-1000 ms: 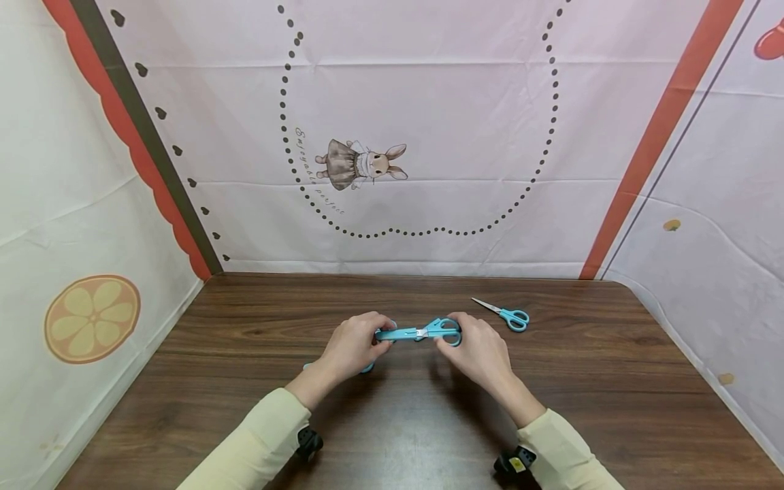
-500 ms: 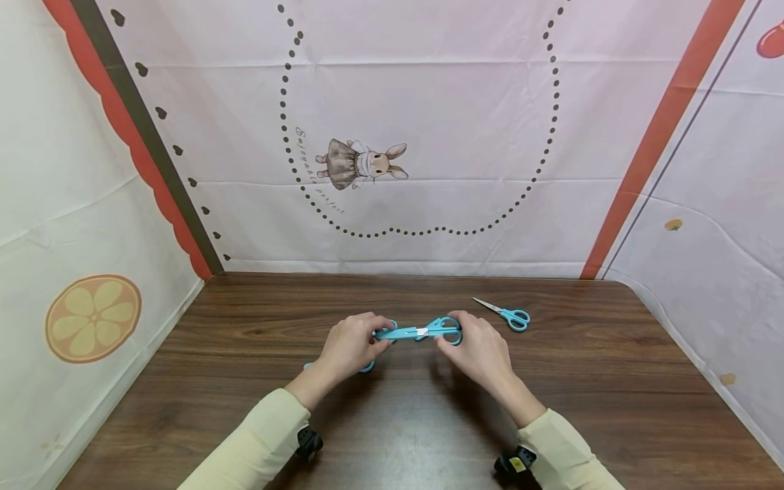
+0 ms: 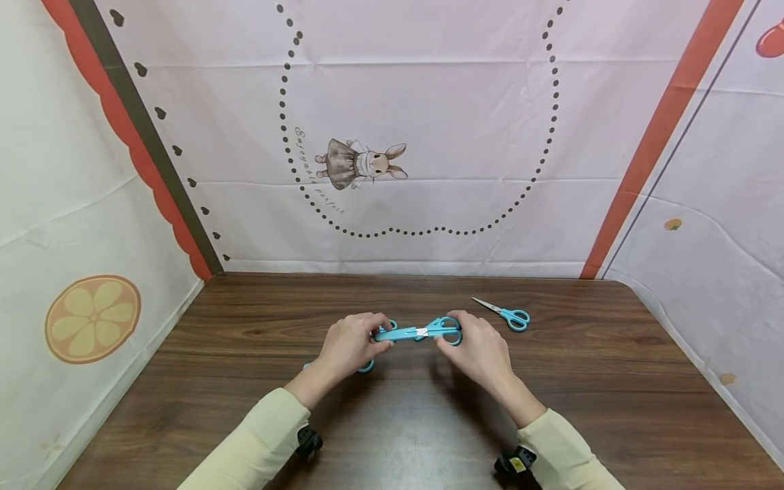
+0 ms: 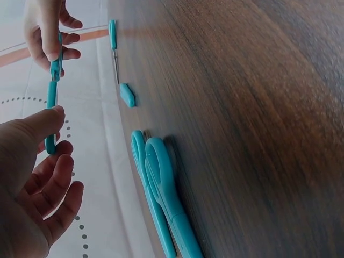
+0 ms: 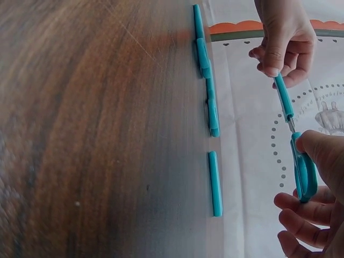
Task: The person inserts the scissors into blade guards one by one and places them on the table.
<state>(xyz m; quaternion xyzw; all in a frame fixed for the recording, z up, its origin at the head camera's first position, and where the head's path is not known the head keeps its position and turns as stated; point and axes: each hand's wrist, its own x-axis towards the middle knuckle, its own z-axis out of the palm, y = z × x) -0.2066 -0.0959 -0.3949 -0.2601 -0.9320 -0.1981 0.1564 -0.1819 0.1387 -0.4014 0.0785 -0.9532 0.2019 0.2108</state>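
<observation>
A pair of light-blue scissors point(image 3: 436, 328) is held up level above the table, with a blue blade cover point(image 3: 398, 334) over most of its blades. Just a short strip of metal shows between cover and handle. My left hand point(image 3: 350, 344) pinches the far end of the cover between thumb and fingers. At the other end, my right hand point(image 3: 480, 348) grips the finger loops. Beneath the left hand lie two more scissors point(image 4: 169, 196) with covered blades, mostly hidden from the head view. A loose blade cover point(image 4: 127, 95) rests on the table beyond them.
Uncovered scissors point(image 3: 505, 313) lie at the back right of the brown wooden table point(image 3: 551, 381), blades pointing back-left. A printed cloth point(image 3: 453, 136) hangs behind the table and along both sides.
My left hand has shifted very slightly left at the end of the blade cover. The right hand and the scissors on the table look the same.
</observation>
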